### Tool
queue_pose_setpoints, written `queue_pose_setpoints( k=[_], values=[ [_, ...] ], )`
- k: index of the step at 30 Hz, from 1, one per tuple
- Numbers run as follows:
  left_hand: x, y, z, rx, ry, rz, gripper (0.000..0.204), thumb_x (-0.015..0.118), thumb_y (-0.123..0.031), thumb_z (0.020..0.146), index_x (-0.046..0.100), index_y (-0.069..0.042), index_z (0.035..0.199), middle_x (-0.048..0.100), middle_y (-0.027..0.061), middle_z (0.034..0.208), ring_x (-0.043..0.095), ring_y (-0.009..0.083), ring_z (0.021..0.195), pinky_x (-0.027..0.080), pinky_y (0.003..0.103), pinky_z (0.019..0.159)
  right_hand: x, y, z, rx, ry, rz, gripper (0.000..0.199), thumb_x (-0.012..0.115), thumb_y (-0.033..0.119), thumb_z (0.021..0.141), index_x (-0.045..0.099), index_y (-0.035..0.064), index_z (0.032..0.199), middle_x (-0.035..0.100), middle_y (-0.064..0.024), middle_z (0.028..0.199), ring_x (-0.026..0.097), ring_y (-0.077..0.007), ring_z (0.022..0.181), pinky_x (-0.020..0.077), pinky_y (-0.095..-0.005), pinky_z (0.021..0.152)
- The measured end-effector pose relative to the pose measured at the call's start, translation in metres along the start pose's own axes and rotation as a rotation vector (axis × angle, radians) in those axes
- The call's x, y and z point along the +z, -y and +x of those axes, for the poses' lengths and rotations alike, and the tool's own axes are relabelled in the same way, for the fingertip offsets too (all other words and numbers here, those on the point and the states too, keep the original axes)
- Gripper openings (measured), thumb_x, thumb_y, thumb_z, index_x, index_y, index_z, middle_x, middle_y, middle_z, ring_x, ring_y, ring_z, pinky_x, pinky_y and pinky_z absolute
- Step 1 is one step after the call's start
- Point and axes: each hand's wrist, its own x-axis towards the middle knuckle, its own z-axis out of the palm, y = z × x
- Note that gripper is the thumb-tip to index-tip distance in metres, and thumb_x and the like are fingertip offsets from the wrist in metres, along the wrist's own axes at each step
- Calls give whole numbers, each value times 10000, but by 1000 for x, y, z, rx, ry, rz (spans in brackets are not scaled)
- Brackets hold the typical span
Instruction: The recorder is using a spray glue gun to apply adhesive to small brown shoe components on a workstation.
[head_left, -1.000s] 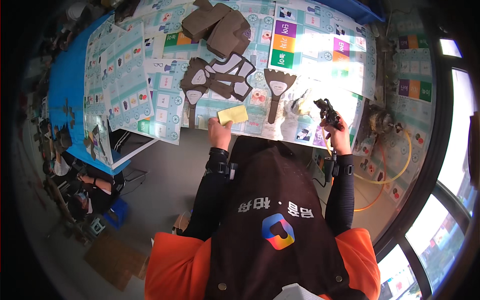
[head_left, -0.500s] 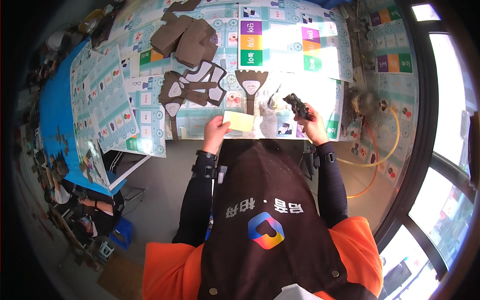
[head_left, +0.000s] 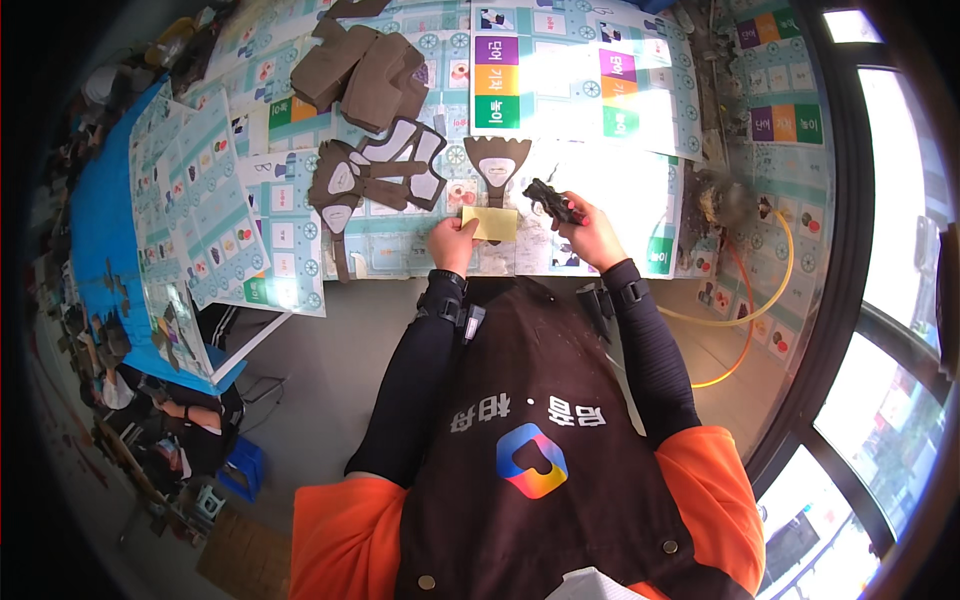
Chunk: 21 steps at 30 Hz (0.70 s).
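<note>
Single head-worn fisheye view, facing steeply down over the person's brown apron onto the worktable just beyond it. The table fills the upper frame at arm's reach; straight edges curve toward the rim.

both forearms in dark sleeves reaching forward from the lower edge, left hand fingers curled with the thumb pinched toward them, wrist strapped, right hand closed in a fist-like grip, knuckles up, hands near each other but apart
</note>
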Motion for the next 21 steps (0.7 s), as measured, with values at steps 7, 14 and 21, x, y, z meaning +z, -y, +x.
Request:
queue_pose_setpoints(
  k=[7,14,21],
  values=[
    [-2,7,4,60,-78,-118,231,688,-105,764,608,104,819,639,109,692,636,155,552,536,252,510,12,22,1,20,16,-176,390,605,106,726,531,52,1105,608,-154,796,569,-273,749,452,-343,686],
    [0,13,10,47,-117,-113,231,700,-119,746,619,91,799,639,102,672,627,161,518,511,257,479,16,25,1,23,-33,-217,241,567,143,731,539,72,959,574,-202,743,557,-407,756,443,-420,665],
    [2,15,10,33,-111,-46,221,698,-133,731,631,76,756,638,102,626,637,172,513,502,277,478,23,27,7,-87,-29,-159,224,528,131,743,544,66,956,575,-220,750,555,-427,761,439,-439,666]
  ],
)
